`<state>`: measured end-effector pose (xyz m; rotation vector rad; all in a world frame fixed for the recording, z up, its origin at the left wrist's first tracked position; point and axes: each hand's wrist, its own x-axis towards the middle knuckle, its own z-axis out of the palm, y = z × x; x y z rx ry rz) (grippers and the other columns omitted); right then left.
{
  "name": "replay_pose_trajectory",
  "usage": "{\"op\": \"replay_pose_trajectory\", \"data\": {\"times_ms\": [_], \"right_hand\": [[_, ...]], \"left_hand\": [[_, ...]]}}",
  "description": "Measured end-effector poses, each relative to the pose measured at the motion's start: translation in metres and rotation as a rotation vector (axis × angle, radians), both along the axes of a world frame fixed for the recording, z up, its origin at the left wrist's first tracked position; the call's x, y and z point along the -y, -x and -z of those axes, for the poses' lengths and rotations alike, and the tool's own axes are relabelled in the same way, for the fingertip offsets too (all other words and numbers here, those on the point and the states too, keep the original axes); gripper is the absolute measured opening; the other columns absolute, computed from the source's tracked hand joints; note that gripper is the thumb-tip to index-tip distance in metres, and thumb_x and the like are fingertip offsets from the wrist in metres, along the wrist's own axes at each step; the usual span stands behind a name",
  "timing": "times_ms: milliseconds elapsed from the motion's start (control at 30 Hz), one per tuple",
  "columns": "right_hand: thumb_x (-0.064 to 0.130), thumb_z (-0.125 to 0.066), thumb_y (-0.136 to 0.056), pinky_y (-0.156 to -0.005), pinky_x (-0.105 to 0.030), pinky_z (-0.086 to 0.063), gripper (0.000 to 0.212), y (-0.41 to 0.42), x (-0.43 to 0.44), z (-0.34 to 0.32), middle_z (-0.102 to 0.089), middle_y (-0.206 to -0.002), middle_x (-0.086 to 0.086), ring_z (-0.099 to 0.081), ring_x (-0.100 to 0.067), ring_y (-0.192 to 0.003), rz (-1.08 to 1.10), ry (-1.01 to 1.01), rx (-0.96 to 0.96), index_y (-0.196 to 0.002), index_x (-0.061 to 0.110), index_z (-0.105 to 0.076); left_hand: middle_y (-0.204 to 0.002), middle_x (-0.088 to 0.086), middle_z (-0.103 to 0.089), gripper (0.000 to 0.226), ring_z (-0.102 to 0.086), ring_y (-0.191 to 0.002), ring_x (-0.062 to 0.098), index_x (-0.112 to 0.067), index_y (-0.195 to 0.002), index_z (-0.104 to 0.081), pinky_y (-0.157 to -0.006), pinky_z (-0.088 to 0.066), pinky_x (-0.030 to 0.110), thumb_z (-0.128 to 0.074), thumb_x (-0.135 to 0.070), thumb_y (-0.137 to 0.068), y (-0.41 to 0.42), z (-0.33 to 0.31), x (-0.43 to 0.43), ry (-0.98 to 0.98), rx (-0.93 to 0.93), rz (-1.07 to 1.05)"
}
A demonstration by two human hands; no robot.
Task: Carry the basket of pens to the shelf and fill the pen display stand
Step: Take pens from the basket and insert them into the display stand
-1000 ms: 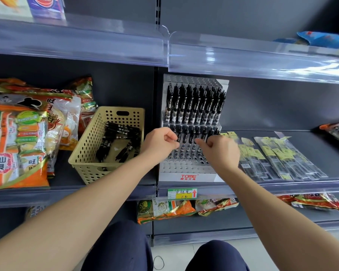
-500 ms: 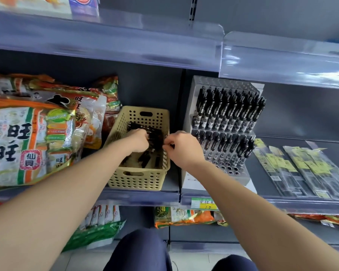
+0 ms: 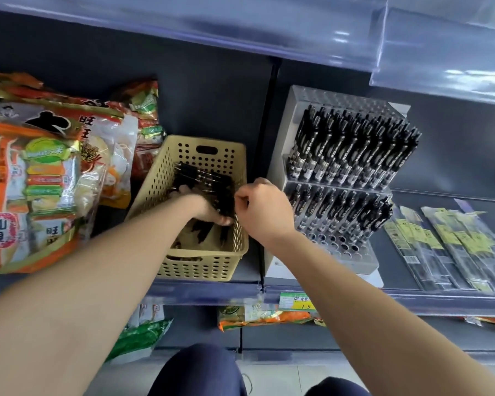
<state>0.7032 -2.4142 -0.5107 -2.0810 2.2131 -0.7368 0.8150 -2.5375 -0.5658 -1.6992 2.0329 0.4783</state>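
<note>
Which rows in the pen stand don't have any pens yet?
The frontmost rows of holes: nothing stands in them, while the rows behind them are packed with black pens.

Both bare arms reach forward. The left hand (image 3: pixel 209 211) is low and turned down, fingers curled; it seems to hold some pens (image 3: pixel 206 180), but the view is dark there. The right hand (image 3: pixel 266 210) is just beside it, a bit higher, fingers curled in, thumb tip touching the first finger.
</note>
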Motion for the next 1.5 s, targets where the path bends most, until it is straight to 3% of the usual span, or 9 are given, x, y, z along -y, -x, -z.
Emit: {"op": "replay_pose_trajectory", "data": {"times_ms": [267, 467, 667, 767, 933, 1067, 1167, 1300, 1500], "right_hand": [[0.017, -0.051, -0.088, -0.064, -0.032, -0.052, 0.021, -0.001, 0.003, 0.001, -0.058, -0.1, -0.003, -0.061, -0.028, -0.08, 0.001, 0.002, 0.021, -0.092, 0.016, -0.071], [0.016, -0.05, -0.089, -0.062, -0.028, -0.048, 0.024, -0.001, 0.002, 0.0, -0.058, -0.103, -0.002, -0.062, -0.028, -0.081, -0.001, 0.005, 0.032, -0.097, 0.019, -0.072], [0.015, -0.049, -0.089, -0.061, -0.028, -0.048, 0.024, -0.002, 0.001, 0.0, -0.058, -0.104, -0.002, -0.062, -0.028, -0.08, 0.005, -0.004, 0.045, -0.096, 0.017, -0.072], [0.014, -0.048, -0.089, -0.059, -0.027, -0.047, 0.024, -0.003, 0.001, 0.0, -0.057, -0.102, -0.002, -0.062, -0.027, -0.078, 0.011, -0.008, 0.039, -0.094, 0.016, -0.072], [0.014, -0.048, -0.09, -0.062, -0.03, -0.051, 0.024, -0.004, 0.0, -0.001, -0.057, -0.103, -0.002, -0.062, -0.027, -0.08, 0.017, -0.021, 0.045, -0.095, 0.017, -0.071], [0.019, -0.048, -0.093, -0.065, -0.029, -0.05, 0.026, -0.005, -0.001, -0.004, -0.059, -0.11, -0.003, -0.063, -0.027, -0.088, 0.022, -0.023, 0.046, -0.111, 0.02, -0.067], [0.027, -0.051, -0.094, -0.068, -0.029, -0.046, 0.037, -0.005, -0.003, -0.005, -0.054, -0.12, -0.004, -0.057, -0.025, -0.103, 0.047, -0.044, 0.022, -0.13, 0.021, -0.054], [0.035, -0.052, -0.094, -0.084, -0.033, -0.045, 0.036, -0.013, -0.008, -0.008, -0.055, -0.115, -0.006, -0.046, -0.025, -0.108, 0.036, 0.144, -0.043, -0.123, 0.015, -0.061], [0.047, -0.064, -0.084, -0.076, -0.034, -0.055, 0.035, -0.035, -0.014, -0.032, -0.07, -0.083, 0.001, -0.068, -0.016, -0.08, -0.119, -0.153, 0.469, -0.109, 0.022, -0.061]], "left_hand": [[-0.156, 0.022, -0.015, 0.141, -0.02, -0.141, 0.041, -0.006, -0.151, 0.007, -0.11, -0.032, 0.049, -0.081, -0.062, -0.056, 0.0, -0.01, -0.005, 0.147, 0.042, -0.147], [-0.143, 0.017, -0.04, 0.079, -0.051, -0.123, 0.031, -0.003, -0.145, -0.033, -0.093, -0.051, 0.035, -0.071, -0.031, -0.082, 0.008, -0.007, -0.003, 0.138, -0.025, 0.019], [-0.131, 0.013, -0.054, 0.062, -0.057, -0.113, 0.027, -0.007, -0.141, -0.04, -0.088, -0.053, 0.034, -0.061, -0.032, -0.089, -0.005, -0.005, -0.006, 0.228, -0.106, 0.05], [-0.099, 0.009, -0.062, 0.039, -0.06, -0.086, 0.023, -0.007, -0.117, -0.06, -0.064, -0.048, 0.028, -0.069, -0.027, -0.085, -0.015, -0.013, -0.006, 0.186, -0.381, -0.12], [-0.089, 0.004, -0.063, 0.011, -0.059, -0.097, 0.027, -0.014, -0.088, -0.064, -0.084, -0.043, 0.034, -0.069, -0.023, -0.085, -0.024, -0.036, -0.012, 0.093, -0.926, -0.29], [-0.079, -0.005, -0.053, 0.026, -0.049, -0.076, 0.008, -0.022, -0.073, -0.049, -0.085, -0.038, 0.03, -0.063, -0.034, -0.091, -0.02, -0.064, -0.025, 0.132, -1.268, -0.42], [-0.076, 0.003, -0.065, 0.025, -0.063, -0.086, 0.023, -0.022, -0.061, -0.063, -0.087, -0.05, 0.038, -0.068, -0.033, -0.082, -0.02, -0.082, -0.026, 0.19, -1.487, -0.495], [-0.054, -0.003, -0.059, 0.011, -0.059, -0.062, 0.018, -0.019, -0.081, -0.06, -0.066, -0.05, 0.028, -0.06, -0.012, -0.09, -0.018, -0.101, -0.026, 0.169, -1.789, -0.631], [-0.062, 0.001, -0.052, 0.02, -0.052, -0.055, 0.014, -0.013, -0.074, -0.056, -0.053, -0.049, 0.023, -0.059, -0.005, -0.092, -0.016, -0.118, -0.032, -0.012, -2.155, -0.981]]}}
